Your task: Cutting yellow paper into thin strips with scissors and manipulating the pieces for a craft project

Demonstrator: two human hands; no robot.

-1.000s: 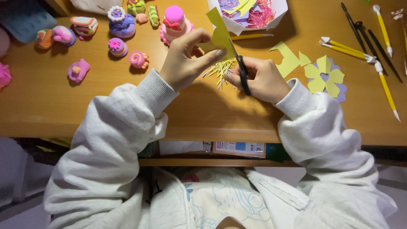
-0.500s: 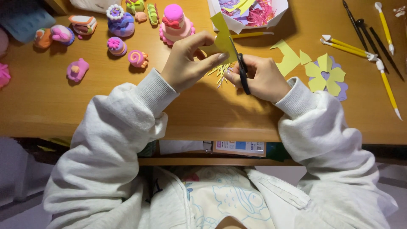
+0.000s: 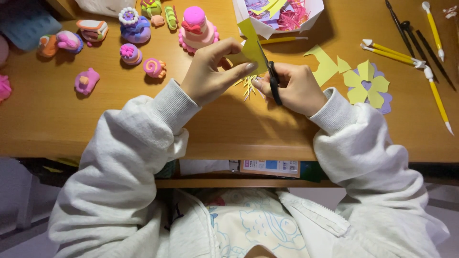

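My left hand (image 3: 210,71) pinches a yellow-green piece of paper (image 3: 251,48) above the wooden desk (image 3: 229,129). My right hand (image 3: 296,88) grips black-handled scissors (image 3: 271,79) whose blades sit in the paper's edge. Thin cut strips of the paper (image 3: 248,86) hang as a fringe below my fingers. Both hands are close together at the desk's middle.
Several pink and purple clay figures (image 3: 136,28) and a pink clay cake (image 3: 196,26) stand at the back left. A white paper box of scraps (image 3: 306,12) is behind my hands. Yellow paper cutouts (image 3: 366,83) and yellow-handled modelling tools (image 3: 432,81) lie on the right.
The paper and both hands have shifted slightly; the paper has turned in my left hand and the scissors have moved along its fringed edge.
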